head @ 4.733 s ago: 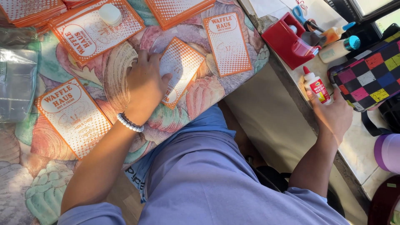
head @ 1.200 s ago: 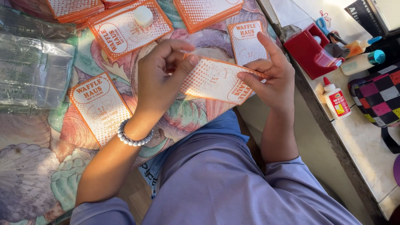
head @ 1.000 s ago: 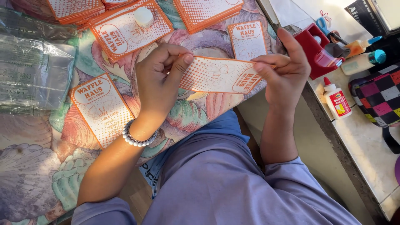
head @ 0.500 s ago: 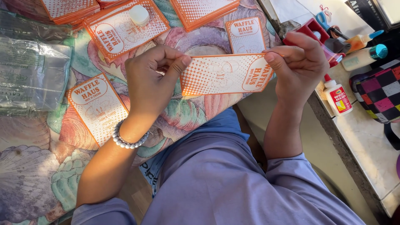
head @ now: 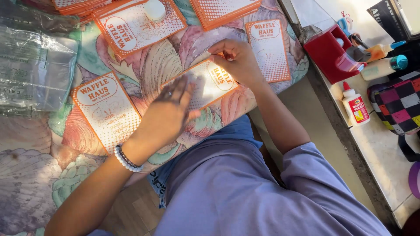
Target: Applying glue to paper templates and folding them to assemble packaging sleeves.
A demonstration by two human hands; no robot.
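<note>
An orange-and-white printed card (head: 205, 85) lies flat on the floral cloth (head: 39, 175). My left hand (head: 168, 114) rests palm down on its near left part, fingers spread. My right hand (head: 236, 61) presses the card's far right end with bent fingers. A beaded bracelet (head: 124, 159) circles my left wrist.
More orange cards lie around: one at left (head: 107, 109), one at upper right (head: 267, 49), one with a white cap on it (head: 138, 26), stacks at the top edge. Clear plastic sleeves (head: 35, 65) lie far left. A glue bottle (head: 355, 105), a red holder (head: 330, 54) and a checkered pouch (head: 400, 107) stand on the ledge at right.
The card was held up in both hands; it now lies flat on the cloth with both hands pressing on it.
</note>
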